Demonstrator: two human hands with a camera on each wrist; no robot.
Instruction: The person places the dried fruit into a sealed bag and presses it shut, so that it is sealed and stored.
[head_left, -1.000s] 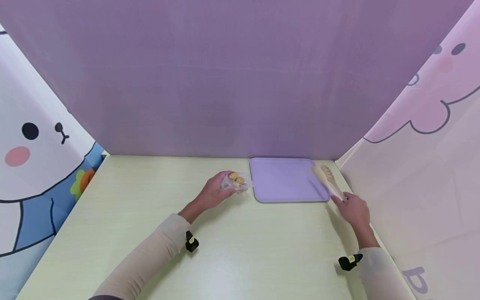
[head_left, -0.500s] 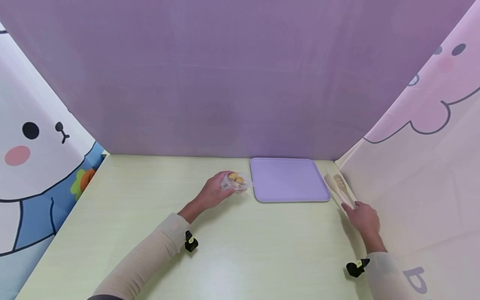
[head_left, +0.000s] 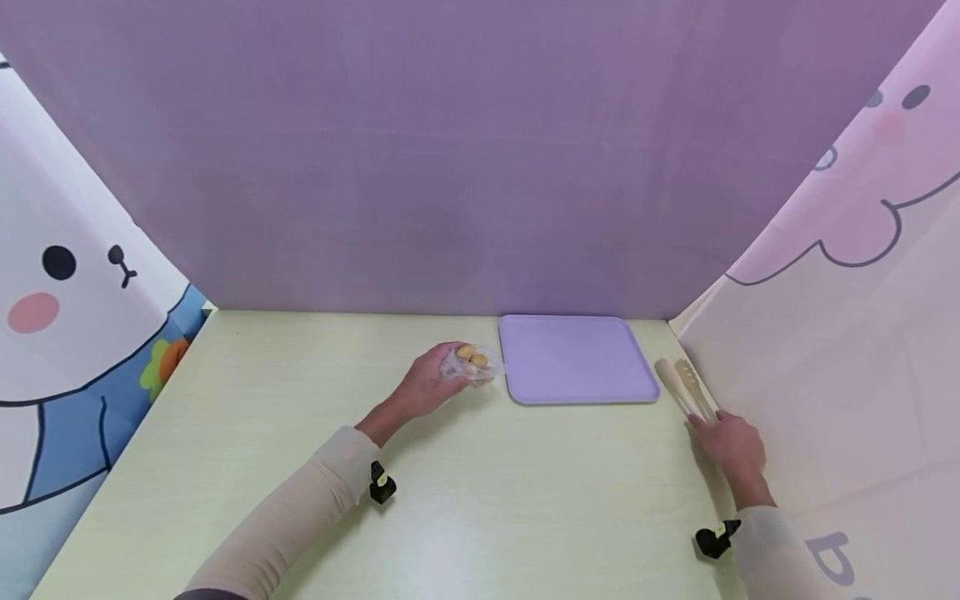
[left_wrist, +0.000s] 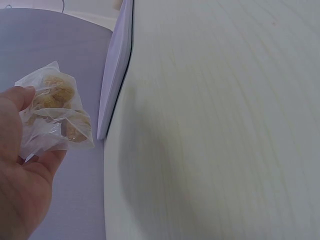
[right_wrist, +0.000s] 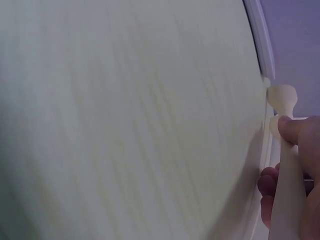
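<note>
My left hand [head_left: 431, 383] grips a clear plastic bag [left_wrist: 55, 112] above the table, left of the tray. Several golden-brown round pieces of food [head_left: 474, 356] show through the bag; their exact kind is unclear. My right hand [head_left: 731, 446] holds cream-coloured tongs [head_left: 678, 387], with the thumb along one arm and the fingers curled on the other side. One head of the tongs is smooth, the other slotted. They point away from me at the table's right edge, their ends slightly apart and nothing between them. The lilac tray [head_left: 577, 358] lies between my hands.
A pale wood-look table [head_left: 450, 500] spans the space below. Behind it rises a purple wall [head_left: 450, 167]. Printed cartoon panels flank it, the right panel [head_left: 840, 375] close beside my right hand.
The tongs have moved from over the tray's right edge to the right and toward me, in my right hand. My left hand and the bag have stayed in place.
</note>
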